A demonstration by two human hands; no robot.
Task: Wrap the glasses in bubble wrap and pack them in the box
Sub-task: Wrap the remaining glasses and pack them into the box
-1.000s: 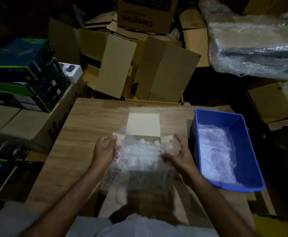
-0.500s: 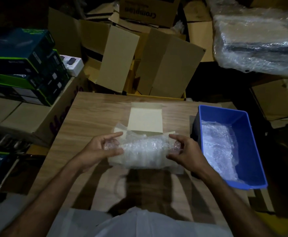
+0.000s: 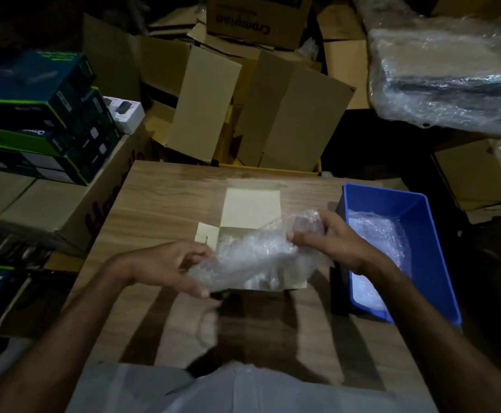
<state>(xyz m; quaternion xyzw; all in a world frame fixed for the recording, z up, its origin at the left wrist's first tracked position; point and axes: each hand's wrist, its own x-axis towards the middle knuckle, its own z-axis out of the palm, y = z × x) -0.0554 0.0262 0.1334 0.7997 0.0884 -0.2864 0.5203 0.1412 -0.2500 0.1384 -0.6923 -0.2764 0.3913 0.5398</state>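
A roll of clear bubble wrap (image 3: 258, 251) hangs tilted over a small open cardboard box (image 3: 250, 208) on the wooden table (image 3: 166, 198). Its right end is higher than its left. My left hand (image 3: 169, 263) grips the lower left end, near the box's left flap. My right hand (image 3: 329, 236) pinches the raised right end. The glass inside the wrap cannot be made out. The box's lid flap stands open at the back, and part of the box is hidden behind the wrap.
A blue plastic bin (image 3: 422, 228) with more bubble wrap (image 3: 377, 242) in it sits at the table's right edge. Stacked dark product boxes (image 3: 35, 114) stand at the left. Open cardboard cartons (image 3: 258, 108) crowd behind the table, and a plastic-wrapped bundle (image 3: 451, 76) lies at the upper right.
The wrapped roll was level between both hands half a second ago. Now its right end is lifted and its left end dipped over the box. Earlier the wrap hung looser.
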